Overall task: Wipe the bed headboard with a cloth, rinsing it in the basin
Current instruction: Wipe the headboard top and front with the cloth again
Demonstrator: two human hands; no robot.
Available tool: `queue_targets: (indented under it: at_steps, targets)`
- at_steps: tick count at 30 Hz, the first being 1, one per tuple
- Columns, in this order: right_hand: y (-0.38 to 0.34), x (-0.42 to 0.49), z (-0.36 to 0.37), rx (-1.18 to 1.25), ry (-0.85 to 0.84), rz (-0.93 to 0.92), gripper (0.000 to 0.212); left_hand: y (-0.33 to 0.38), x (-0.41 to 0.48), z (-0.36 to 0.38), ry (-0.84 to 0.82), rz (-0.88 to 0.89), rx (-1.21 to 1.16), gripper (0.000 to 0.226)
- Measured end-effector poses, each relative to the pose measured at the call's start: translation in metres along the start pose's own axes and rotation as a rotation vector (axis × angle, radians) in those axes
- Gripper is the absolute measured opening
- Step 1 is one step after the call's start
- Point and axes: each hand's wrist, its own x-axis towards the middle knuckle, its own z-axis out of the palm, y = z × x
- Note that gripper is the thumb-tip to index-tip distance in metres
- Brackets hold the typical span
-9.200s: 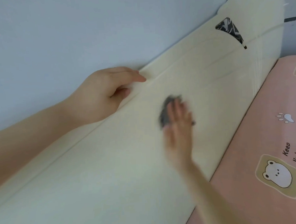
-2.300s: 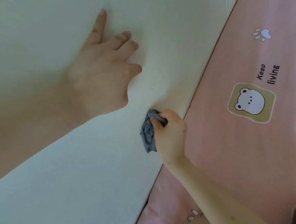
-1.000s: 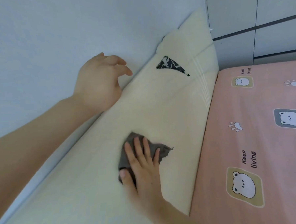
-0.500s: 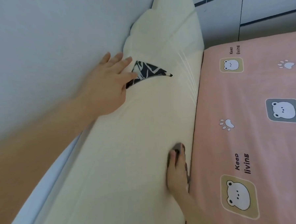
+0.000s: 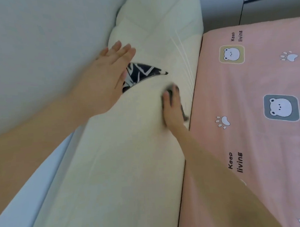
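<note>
The cream padded headboard (image 5: 124, 166) runs from bottom left to top centre, against a pale wall. My right hand (image 5: 171, 110) presses a grey cloth (image 5: 184, 114) flat on its lower face, close to the mattress edge; the cloth is mostly hidden under the palm and blurred. My left hand (image 5: 105, 77) rests flat and spread on the headboard's upper part, its fingers beside a black-and-white patterned triangle (image 5: 140, 74). No basin is in view.
A pink bed sheet (image 5: 260, 142) with bear and paw prints covers the mattress on the right, meeting the headboard along a dark seam. Grey cabinet panels (image 5: 270, 4) stand at the top right. The pale wall (image 5: 37, 41) fills the upper left.
My right hand with the cloth has slid further along the headboard's lower face, toward the patterned triangle. My left hand stays flat beside the triangle. The view has shifted forward.
</note>
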Motion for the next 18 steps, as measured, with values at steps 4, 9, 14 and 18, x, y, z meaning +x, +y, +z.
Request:
queue_targets:
  at_steps: [4, 9, 14, 18]
  targets:
    - [0.089, -0.101, 0.013, 0.137, -0.014, 0.367, 0.057, -0.01, 0.031, 0.007, 0.041, -0.07, 0.085, 0.05]
    - [0.043, -0.165, 0.028, -0.02, -0.033, 0.194, 0.06, 0.001, 0.06, 0.011, 0.084, -0.104, 0.005, 0.051]
    - [-0.085, -0.046, 0.024, -0.182, -0.027, -0.41, 0.06, 0.005, 0.055, -0.002, 0.123, -0.214, -0.382, 0.056]
    - [-0.064, 0.07, -0.009, -0.051, -0.06, 0.028, 0.05, 0.006, 0.053, -0.002, 0.101, -0.255, -0.521, 0.056]
